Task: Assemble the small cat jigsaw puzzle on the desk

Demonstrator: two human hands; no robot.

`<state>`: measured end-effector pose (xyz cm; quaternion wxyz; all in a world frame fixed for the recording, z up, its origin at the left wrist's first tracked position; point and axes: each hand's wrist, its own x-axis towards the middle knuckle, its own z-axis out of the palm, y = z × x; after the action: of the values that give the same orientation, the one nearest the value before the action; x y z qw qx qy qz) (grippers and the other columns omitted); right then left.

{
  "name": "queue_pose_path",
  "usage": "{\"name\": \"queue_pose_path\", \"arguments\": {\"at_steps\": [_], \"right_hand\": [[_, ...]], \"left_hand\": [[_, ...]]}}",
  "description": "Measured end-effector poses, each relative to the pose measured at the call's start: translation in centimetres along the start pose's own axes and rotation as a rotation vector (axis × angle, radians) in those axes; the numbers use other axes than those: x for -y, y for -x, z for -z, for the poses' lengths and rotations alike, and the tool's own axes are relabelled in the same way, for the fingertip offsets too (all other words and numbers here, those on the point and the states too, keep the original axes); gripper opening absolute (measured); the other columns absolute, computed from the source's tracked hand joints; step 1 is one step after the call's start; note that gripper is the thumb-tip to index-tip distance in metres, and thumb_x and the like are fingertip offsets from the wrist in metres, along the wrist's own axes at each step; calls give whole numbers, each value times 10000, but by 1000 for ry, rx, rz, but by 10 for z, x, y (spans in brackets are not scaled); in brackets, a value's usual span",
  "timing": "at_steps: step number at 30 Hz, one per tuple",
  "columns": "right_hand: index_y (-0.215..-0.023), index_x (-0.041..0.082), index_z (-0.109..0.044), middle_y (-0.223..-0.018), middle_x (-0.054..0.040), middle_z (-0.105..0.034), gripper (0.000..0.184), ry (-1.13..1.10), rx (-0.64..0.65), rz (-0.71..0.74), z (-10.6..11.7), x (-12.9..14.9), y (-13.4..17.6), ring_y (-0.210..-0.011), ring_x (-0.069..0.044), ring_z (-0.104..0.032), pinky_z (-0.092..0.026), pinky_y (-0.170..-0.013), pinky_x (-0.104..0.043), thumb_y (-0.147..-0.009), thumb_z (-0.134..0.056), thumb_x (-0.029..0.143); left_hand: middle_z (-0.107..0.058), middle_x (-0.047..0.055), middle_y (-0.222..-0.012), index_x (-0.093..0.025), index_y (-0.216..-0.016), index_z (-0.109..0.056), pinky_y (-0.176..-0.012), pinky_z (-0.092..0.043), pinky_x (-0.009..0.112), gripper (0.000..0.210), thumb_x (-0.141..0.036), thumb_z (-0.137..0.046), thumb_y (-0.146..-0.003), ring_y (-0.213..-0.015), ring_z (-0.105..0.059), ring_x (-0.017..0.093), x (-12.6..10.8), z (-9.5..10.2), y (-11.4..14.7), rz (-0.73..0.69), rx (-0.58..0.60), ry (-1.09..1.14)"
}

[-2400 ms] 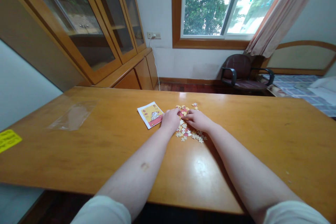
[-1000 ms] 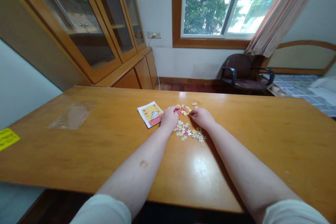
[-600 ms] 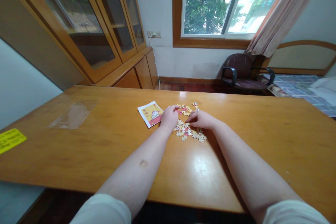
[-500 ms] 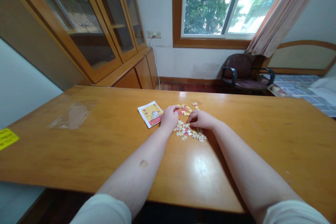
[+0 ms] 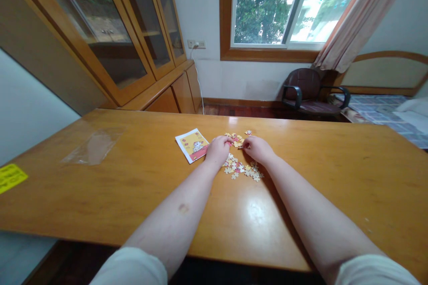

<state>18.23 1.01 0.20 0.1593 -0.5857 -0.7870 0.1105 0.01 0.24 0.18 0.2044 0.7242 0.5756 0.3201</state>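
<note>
Jigsaw pieces (image 5: 238, 168) lay flat on the brown table (image 5: 117, 196), in the middle of a make-believe clock with twelve at the window (image 5: 261, 6). One bunch, yellow and pink, was on the twelve o'clock side. Another bunch, mostly pale, was on the six o'clock side.

The left hand (image 5: 217, 151) was at nine o'clock, close by the pieces. Its fingers were bent, but I could not tell if they gripped a piece. The right hand (image 5: 258, 149) was near three o'clock. Its thumb and finger were close together next to a small piece, and I could not tell if they held it.

A small card (image 5: 191, 144) with a white animal on it lay between nine and ten o'clock, right by the left hand. A clear plastic bag (image 5: 96, 147) lay farther off at nine o'clock. A dark red chair (image 5: 302, 84) stood past the table, between one and two o'clock.
</note>
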Motion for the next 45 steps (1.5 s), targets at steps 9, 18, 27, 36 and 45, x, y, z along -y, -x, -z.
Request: {"name": "queue_pose_path", "arguments": {"at_steps": [9,18,27,36,45], "right_hand": [[-915,203,-744,-966,-71,-690,248,82,-71,4,1,-4,1,-879,-184,-614,-433,-807,-263,-844,-506,189],[-927,221,-761,-1131,-83,-677,270,159,-93,-39,2,-8,-1,-1019,-264,-530,-380,-912,-387,-867,-498,230],[-1270,292,-603,-1410,-89,-485,437,178,3,72,-10,-7,2,-1304,-316,-344,-199,-1075,-522,-897,-504,498],[-1116,280,-687,-1360,-72,-538,320,156,-60,14,-12,-10,0,-1283,-296,-372,-179,-1087,-547,-923,-478,425],[-1083,266,-712,-1215,-77,-631,263,31,1,201,-3,-3,2,-1172,-261,-473,-266,-1048,-476,-885,-556,339]], "left_hand": [[-651,2,-1206,-311,-1013,-749,-1059,-358,405,400,-132,-477,-781,-1177,-493,239,-2,-5,3,-156,195,-267],[-634,31,-1240,-274,-1109,-712,-1070,-336,420,435,-135,-467,-778,-1203,-475,254,1,-9,2,-104,181,-303],[-621,82,-1236,-229,-1161,-674,-1031,-372,418,447,-136,-458,-781,-1160,-505,273,2,-7,2,-29,139,-339],[-606,63,-1255,-277,-1124,-691,-1040,-362,422,419,-141,-466,-798,-1181,-489,265,-2,-4,4,-21,144,-314],[-565,108,-1313,-217,-1245,-619,-1073,-333,448,479,-147,-465,-797,-1220,-471,288,0,-5,4,-5,161,-340]]}}
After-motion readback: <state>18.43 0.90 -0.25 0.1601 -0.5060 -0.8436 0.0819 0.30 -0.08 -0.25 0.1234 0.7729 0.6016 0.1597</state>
